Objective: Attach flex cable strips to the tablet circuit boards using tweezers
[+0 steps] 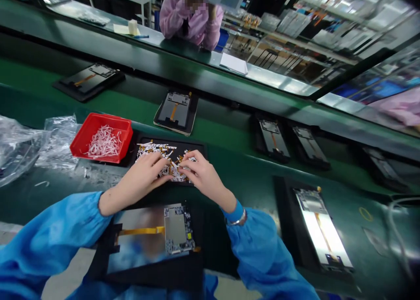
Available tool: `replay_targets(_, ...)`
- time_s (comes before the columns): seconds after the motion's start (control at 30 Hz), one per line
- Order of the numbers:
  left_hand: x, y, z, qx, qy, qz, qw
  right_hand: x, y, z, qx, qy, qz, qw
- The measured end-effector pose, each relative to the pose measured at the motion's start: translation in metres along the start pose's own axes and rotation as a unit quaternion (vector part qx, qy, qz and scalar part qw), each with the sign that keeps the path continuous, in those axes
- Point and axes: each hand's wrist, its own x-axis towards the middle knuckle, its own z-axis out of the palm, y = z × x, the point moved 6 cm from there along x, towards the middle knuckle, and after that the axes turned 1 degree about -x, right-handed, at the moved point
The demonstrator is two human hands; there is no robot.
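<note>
Both my hands are over a heap of small white-and-orange flex cables (152,148) on a black tray (197,147). My left hand (144,173) reaches in from the left, its fingers curled among the cables; what they grip is hidden. From the right, my right hand (205,175) meets the heap with thumb and fingers nearly together on a small flex cable. Nearer to me lies an opened tablet display assembly (141,247) on a black pad, its circuit board (177,230) to the right and an orange ribbon cable (141,231) running left.
A red bin (78,144) of white paper strips (105,142) stands left of the tray, beside clear plastic bags (59,138). More display assemblies (175,109) lie along the green belt (219,138). Another assembly (323,230) sits at right. Across the line sits a person in pink (170,15).
</note>
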Motion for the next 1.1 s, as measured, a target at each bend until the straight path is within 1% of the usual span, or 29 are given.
replay_targets(0.07, 0.007, 0.005, -0.002, -0.034, -0.009, 0.030, 0.999, -0.007, -0.009, -0.006, 0.019, 0.032, -0.029, 0.999)
replay_targets(0.1, 0.009, 0.009, -0.001, -0.056, -0.017, 0.044, 0.997, -0.011, -0.011, -0.009, 0.031, 0.047, -0.031, 0.998)
replay_targets(0.17, 0.011, 0.017, -0.002, -0.100, -0.026, 0.055, 0.993, -0.018, -0.013, -0.012, 0.071, 0.069, -0.014, 0.995)
replay_targets(0.23, 0.010, 0.021, -0.002, -0.144, -0.027, 0.050, 0.988, -0.026, -0.013, -0.009, 0.159, 0.059, 0.022, 0.985)
replay_targets(0.27, 0.009, 0.023, -0.001, -0.164, -0.029, 0.046, 0.985, -0.030, -0.012, -0.005, 0.218, 0.038, 0.046, 0.974)
replay_targets(0.3, 0.007, 0.024, 0.000, -0.182, -0.033, 0.043, 0.982, -0.033, -0.012, 0.001, 0.280, 0.009, 0.070, 0.957)
replay_targets(0.37, 0.003, 0.027, 0.004, -0.207, -0.043, 0.037, 0.977, -0.041, -0.013, 0.012, 0.392, -0.045, 0.118, 0.911)
replay_targets(0.43, -0.001, 0.031, 0.008, -0.217, -0.050, 0.033, 0.974, -0.048, -0.012, 0.021, 0.459, -0.068, 0.162, 0.871)
replay_targets(0.47, -0.004, 0.033, 0.008, -0.221, -0.053, 0.031, 0.973, -0.051, -0.010, 0.024, 0.477, -0.072, 0.178, 0.858)
replay_targets(0.5, -0.008, 0.034, 0.008, -0.223, -0.059, 0.030, 0.973, -0.053, -0.008, 0.026, 0.483, -0.070, 0.188, 0.853)
replay_targets(0.53, -0.012, 0.034, 0.006, -0.219, -0.064, 0.029, 0.973, -0.056, -0.005, 0.028, 0.474, -0.064, 0.193, 0.857)
replay_targets(0.57, -0.016, 0.031, 0.001, -0.204, -0.066, 0.027, 0.976, -0.058, -0.001, 0.029, 0.449, -0.057, 0.191, 0.871)
replay_targets(0.6, -0.021, 0.026, -0.007, -0.172, -0.059, 0.022, 0.983, -0.061, 0.003, 0.029, 0.411, -0.045, 0.181, 0.892)
replay_targets(0.63, -0.026, 0.017, -0.018, -0.113, -0.038, 0.004, 0.993, -0.064, 0.006, 0.028, 0.363, -0.030, 0.162, 0.917)
replay_targets(0.67, -0.031, 0.005, -0.032, -0.037, -0.004, -0.028, 0.999, -0.066, 0.008, 0.027, 0.311, -0.016, 0.132, 0.941)
replay_targets(0.7, -0.038, -0.009, -0.048, 0.046, 0.038, -0.069, 0.996, -0.068, 0.007, 0.026, 0.258, -0.006, 0.093, 0.962)
replay_targets(0.73, -0.046, -0.023, -0.065, 0.125, 0.083, -0.122, 0.981, -0.071, 0.005, 0.026, 0.207, 0.000, 0.051, 0.977)
replay_targets(0.77, -0.054, -0.035, -0.080, 0.180, 0.119, -0.168, 0.962, -0.072, 0.003, 0.027, 0.158, 0.002, 0.010, 0.987)
replay_targets(0.8, -0.061, -0.044, -0.091, 0.218, 0.143, -0.211, 0.942, -0.074, 0.000, 0.028, 0.111, -0.001, -0.025, 0.993)
replay_targets(0.83, -0.067, -0.051, -0.097, 0.235, 0.153, -0.245, 0.928, -0.075, -0.003, 0.029, 0.071, -0.004, -0.050, 0.996)
replay_targets(0.9, -0.073, -0.053, -0.097, 0.236, 0.156, -0.270, 0.920, -0.075, -0.006, 0.031, 0.017, -0.013, -0.076, 0.997)
replay_targets(0.93, -0.073, -0.049, -0.091, 0.223, 0.154, -0.259, 0.927, -0.075, -0.007, 0.031, 0.005, -0.017, -0.082, 0.996)
replay_targets(0.97, -0.071, -0.042, -0.082, 0.200, 0.149, -0.231, 0.940, -0.075, -0.008, 0.031, 0.001, -0.019, -0.085, 0.996)
replay_targets(1.03, -0.065, -0.024, -0.058, 0.145, 0.137, -0.151, 0.968, -0.075, -0.008, 0.029, -0.003, -0.016, -0.086, 0.996)
replay_targets(1.1, -0.061, -0.006, -0.030, 0.092, 0.108, -0.085, 0.986, -0.076, -0.007, 0.029, -0.008, -0.018, -0.079, 0.997)
